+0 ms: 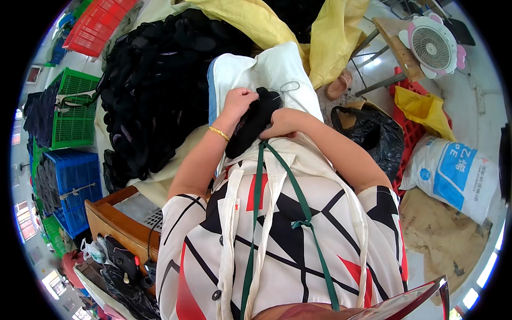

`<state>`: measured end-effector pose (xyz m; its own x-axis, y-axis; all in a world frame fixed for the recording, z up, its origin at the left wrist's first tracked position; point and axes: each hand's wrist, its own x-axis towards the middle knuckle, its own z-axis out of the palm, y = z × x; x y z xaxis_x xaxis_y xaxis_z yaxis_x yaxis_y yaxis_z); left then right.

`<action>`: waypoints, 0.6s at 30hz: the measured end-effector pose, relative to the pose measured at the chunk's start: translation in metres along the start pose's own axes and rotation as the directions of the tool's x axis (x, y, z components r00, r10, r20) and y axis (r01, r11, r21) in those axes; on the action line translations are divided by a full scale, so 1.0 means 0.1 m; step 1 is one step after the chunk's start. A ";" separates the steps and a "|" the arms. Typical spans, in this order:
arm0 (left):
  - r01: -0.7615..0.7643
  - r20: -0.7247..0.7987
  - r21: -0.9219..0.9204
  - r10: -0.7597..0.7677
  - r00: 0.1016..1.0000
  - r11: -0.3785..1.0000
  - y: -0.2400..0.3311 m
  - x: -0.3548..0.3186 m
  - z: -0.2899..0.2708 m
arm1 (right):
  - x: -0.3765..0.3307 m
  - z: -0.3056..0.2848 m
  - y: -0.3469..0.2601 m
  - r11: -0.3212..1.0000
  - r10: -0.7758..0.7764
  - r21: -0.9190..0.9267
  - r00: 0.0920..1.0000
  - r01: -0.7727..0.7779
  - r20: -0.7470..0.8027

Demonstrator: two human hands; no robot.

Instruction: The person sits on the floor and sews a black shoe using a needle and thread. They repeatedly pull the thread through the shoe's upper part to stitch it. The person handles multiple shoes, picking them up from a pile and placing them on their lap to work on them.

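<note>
Head view. Both hands meet a little above the frame's centre, over a white cloth [277, 72] spread on the person's lap. The left hand [238, 101], with a gold bracelet [219, 133] at the wrist, pinches the upper end of a black piece [250, 125]; its fingers are closed on it. The right hand [282, 121] is curled round the same piece from the right side, touching it. So the piece lies between the two hands, its top under the left fingers and its lower end hanging down toward the green strap [256, 213] across the chest.

A thin thread [288, 86] loops just above the right hand on the cloth. Whether a needle is held cannot be told. Judged from this, the likeliest trouble is the thread snagging or knotting on the loose loop, or a finger being pricked, since the hands sit so close together. The piece could also slip off the lap toward the black pile [160, 90] at upper left and be lost among like pieces.
</note>
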<state>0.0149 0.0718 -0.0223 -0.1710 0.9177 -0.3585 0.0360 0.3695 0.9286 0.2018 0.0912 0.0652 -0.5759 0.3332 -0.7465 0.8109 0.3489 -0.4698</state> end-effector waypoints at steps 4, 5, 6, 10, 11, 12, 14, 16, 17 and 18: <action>0.000 0.016 0.001 0.000 1.000 1.000 -0.02 -0.01 0.02 | 0.09 0.13 0.14 0.985 -0.014 0.168 0.997 0.028 -0.082; -0.012 -0.001 -0.007 0.012 1.000 1.000 -0.03 -0.01 0.01 | 0.06 0.12 0.10 0.983 -0.013 0.181 0.995 0.030 -0.098; -0.024 -0.019 -0.014 0.024 1.000 1.000 -0.04 -0.01 0.01 | 0.03 0.10 0.04 0.989 -0.012 0.144 0.996 0.024 -0.085; -0.007 0.017 -0.062 0.008 1.000 0.998 -0.04 -0.02 -0.07 | -0.02 0.06 -0.17 0.996 0.058 0.067 0.998 -0.059 0.008; -0.008 0.022 -0.070 0.009 1.000 0.998 -0.03 -0.02 -0.05 | -0.03 0.04 -0.18 0.993 0.098 0.070 0.995 -0.100 0.037; -0.010 0.034 -0.077 0.012 0.999 0.997 -0.01 -0.01 -0.03 | 0.03 0.10 -0.09 0.986 0.077 0.152 0.996 -0.070 -0.039; -0.011 0.017 -0.113 0.013 1.000 0.994 0.01 -0.02 0.01 | 0.15 0.29 0.10 0.954 0.041 0.298 0.982 0.017 -0.187; -0.001 0.001 -0.133 0.001 1.000 0.991 0.03 -0.04 0.02 | 0.15 0.34 0.19 0.887 0.074 0.462 0.980 0.020 -0.186; 0.011 -0.003 -0.133 -0.011 1.000 0.991 0.07 -0.07 0.01 | 0.13 0.37 0.20 0.841 0.089 0.541 0.980 0.024 -0.181; 0.022 -0.006 -0.133 -0.023 1.000 0.991 0.09 -0.09 0.00 | 0.10 0.38 0.23 0.777 0.133 0.629 0.975 0.008 -0.176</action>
<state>0.0166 0.0670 -0.0106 -0.1779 0.9079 -0.3796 -0.0989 0.3673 0.9248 0.2186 0.0687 0.0292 -0.4721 0.5256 -0.7077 0.6913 -0.2774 -0.6672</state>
